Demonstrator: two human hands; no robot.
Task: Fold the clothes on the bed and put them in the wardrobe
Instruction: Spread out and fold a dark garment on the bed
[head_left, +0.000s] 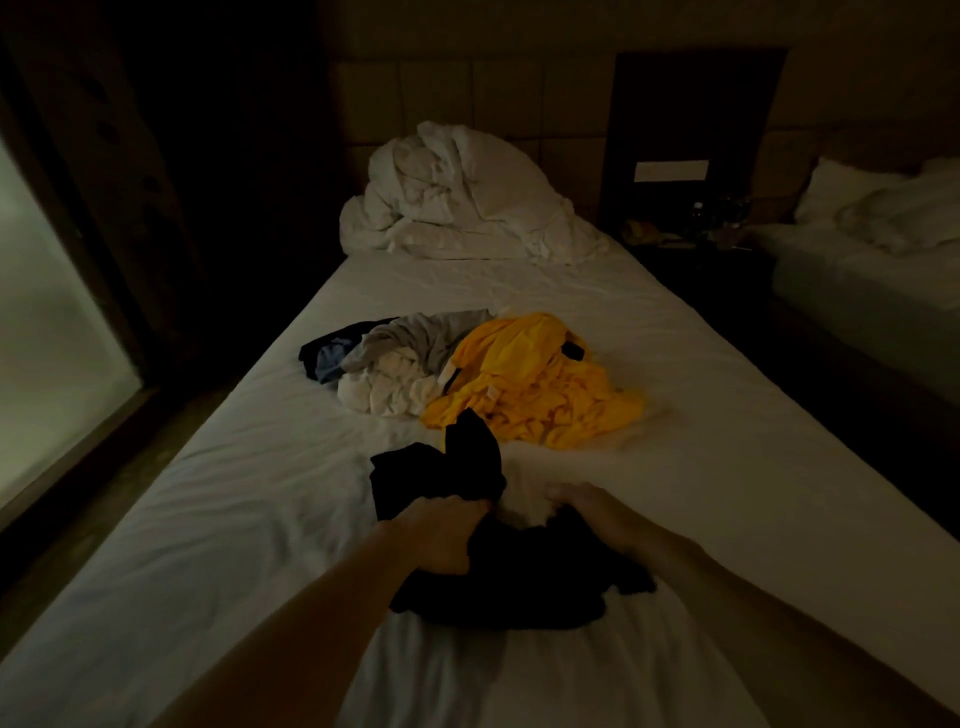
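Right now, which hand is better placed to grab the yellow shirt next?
Right hand: the yellow shirt lies ahead on its side, though both hands grip the black garment.

The white-sheeted bed (218, 499) carries a bunched duvet (457, 197) at upper centre, mixed clothes (467, 369) mid-frame, and a black garment (498, 561) lower centre.

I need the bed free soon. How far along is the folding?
Barely started. No folded garment shows anywhere in view. In hand: the left hand and right hand both grip a crumpled black garment on the bed. Left: the yellow garment, the white one, the grey one and a dark blue one lie unfolded in a pile. No wardrobe is in view.
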